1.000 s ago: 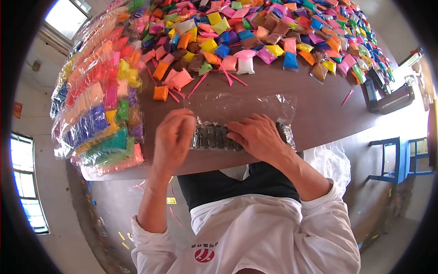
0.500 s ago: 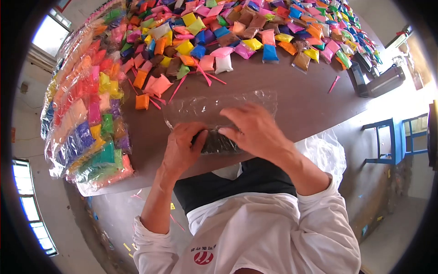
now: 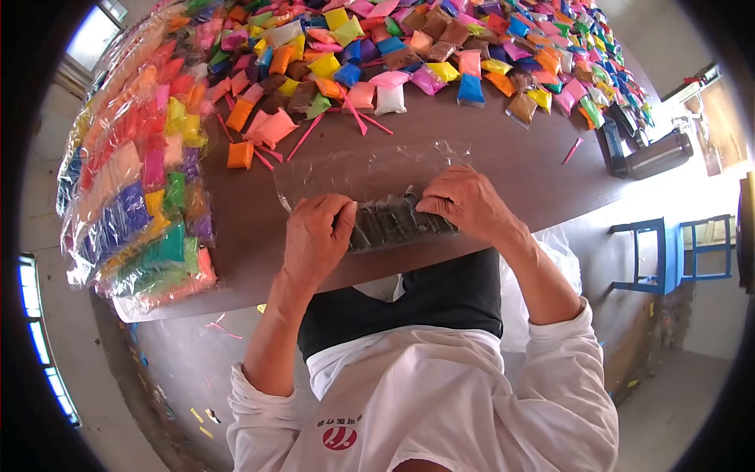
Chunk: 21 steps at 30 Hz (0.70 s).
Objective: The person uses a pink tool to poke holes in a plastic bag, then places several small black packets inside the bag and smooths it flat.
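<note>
A clear plastic bag (image 3: pixel 346 169) lies flat on the brown table near its front edge. Inside its near end is a row of small black packets (image 3: pixel 393 224). At the left end of the row, my left hand (image 3: pixel 318 232) pinches the bag, thumb against curled fingers. My right hand (image 3: pixel 468 203) grips the bag at the right end of the row in the same way. Between the two hands the black packets show through the film. The far part of the bag spreads loose and wrinkled beyond my hands.
A large heap of colourful packets (image 3: pixel 393 59) covers the table's far side. Filled clear bags of packets (image 3: pixel 145 197) are stacked at the left. Pink plastic sticks (image 3: pixel 307 135) lie before the heap. A dark flask-like container (image 3: pixel 657 157) lies at the right; a blue stool (image 3: pixel 668 252) stands beyond.
My right hand has moved right and closed on the bag's right end, uncovering the black packets. My left hand stays at the left end. The camera view has shifted slightly.
</note>
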{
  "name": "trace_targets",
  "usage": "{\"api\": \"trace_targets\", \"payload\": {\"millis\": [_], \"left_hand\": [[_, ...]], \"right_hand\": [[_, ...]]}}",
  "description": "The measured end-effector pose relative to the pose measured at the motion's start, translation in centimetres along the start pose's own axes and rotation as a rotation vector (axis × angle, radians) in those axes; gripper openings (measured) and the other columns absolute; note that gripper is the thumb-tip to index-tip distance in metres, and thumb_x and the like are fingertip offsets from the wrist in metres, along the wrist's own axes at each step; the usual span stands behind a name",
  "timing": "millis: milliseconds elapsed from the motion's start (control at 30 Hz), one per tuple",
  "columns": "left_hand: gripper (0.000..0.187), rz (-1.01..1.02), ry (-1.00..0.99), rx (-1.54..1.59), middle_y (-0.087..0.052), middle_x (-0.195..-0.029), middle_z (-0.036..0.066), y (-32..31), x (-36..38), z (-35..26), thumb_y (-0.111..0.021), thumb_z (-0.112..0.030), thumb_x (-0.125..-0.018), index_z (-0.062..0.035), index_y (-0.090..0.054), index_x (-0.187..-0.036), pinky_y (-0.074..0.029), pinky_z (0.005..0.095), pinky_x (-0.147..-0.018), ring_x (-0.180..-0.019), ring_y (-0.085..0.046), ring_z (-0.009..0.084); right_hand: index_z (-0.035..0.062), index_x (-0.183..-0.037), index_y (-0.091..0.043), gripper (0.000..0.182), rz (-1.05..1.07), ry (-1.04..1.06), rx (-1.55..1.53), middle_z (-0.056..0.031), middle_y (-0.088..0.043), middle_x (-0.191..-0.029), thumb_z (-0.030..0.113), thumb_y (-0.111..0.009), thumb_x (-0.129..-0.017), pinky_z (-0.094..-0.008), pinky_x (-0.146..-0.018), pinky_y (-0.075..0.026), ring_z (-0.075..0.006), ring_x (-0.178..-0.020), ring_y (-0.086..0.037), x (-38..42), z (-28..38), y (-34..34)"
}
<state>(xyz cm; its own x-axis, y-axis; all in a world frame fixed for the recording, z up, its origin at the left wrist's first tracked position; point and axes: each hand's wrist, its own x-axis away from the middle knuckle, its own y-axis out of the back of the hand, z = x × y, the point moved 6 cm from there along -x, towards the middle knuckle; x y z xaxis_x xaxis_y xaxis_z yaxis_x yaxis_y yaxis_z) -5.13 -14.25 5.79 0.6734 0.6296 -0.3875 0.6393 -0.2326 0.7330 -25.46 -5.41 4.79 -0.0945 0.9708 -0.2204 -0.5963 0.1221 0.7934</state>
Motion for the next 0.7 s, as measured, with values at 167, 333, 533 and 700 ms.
{"api": "trace_targets", "payload": {"millis": [167, 333, 533, 700], "left_hand": [[0.01, -0.023, 0.048, 0.002, -0.067, -0.082, 0.012, 0.4, 0.6, -0.2, -0.063, -0.013, -0.092, -0.0041, -0.065, -0.089, -0.046, 0.0402, -0.071, -0.076, -0.061, 0.0343], [0.009, -0.006, 0.044, -0.036, -0.067, -0.082, 0.011, 0.0, 0.8, -0.2, -0.063, -0.013, -0.091, -0.0047, -0.064, -0.088, -0.045, 0.0401, -0.072, -0.077, -0.062, 0.0325], [0.01, -0.026, 0.042, -0.042, -0.066, -0.081, 0.011, -0.1, 0.6, -0.5, -0.062, -0.013, -0.092, -0.0047, -0.063, -0.087, -0.045, 0.0405, -0.071, -0.076, -0.062, 0.033], [0.009, -0.066, 0.07, -0.058, -0.066, -0.082, 0.012, 0.0, 1.0, -0.9, -0.061, -0.011, -0.092, -0.0041, -0.064, -0.087, -0.045, 0.0405, -0.072, -0.075, -0.061, 0.035]], "right_hand": [[0.0046, -0.105, -0.07, 0.037, -0.064, -0.029, 0.092, -0.012, -0.068, -0.109, 0.036, -0.071, -0.086, -0.0428, -0.09, -0.049, -0.0332, -0.103, -0.061, -0.1, 2.2, 1.4], [0.0047, -0.11, -0.068, 0.043, -0.069, 0.057, 0.044, -0.0118, -0.066, -0.113, 0.038, -0.073, -0.083, -0.0421, -0.095, -0.046, -0.0335, -0.108, -0.059, -0.2, 3.0, -0.1], [0.0044, -0.109, -0.068, 0.044, 0.083, -0.02, -0.07, -0.0122, -0.066, -0.111, 0.037, -0.075, -0.081, -0.042, -0.094, -0.048, -0.0339, -0.107, -0.06, -1.0, 0.9, -1.0], [0.0046, -0.115, -0.065, 0.049, -0.032, -0.001, -0.014, -0.0137, -0.065, -0.113, 0.037, -0.077, -0.08, -0.0431, -0.093, -0.048, -0.0352, -0.108, -0.06, -0.6, 2.4, 0.3]]}}
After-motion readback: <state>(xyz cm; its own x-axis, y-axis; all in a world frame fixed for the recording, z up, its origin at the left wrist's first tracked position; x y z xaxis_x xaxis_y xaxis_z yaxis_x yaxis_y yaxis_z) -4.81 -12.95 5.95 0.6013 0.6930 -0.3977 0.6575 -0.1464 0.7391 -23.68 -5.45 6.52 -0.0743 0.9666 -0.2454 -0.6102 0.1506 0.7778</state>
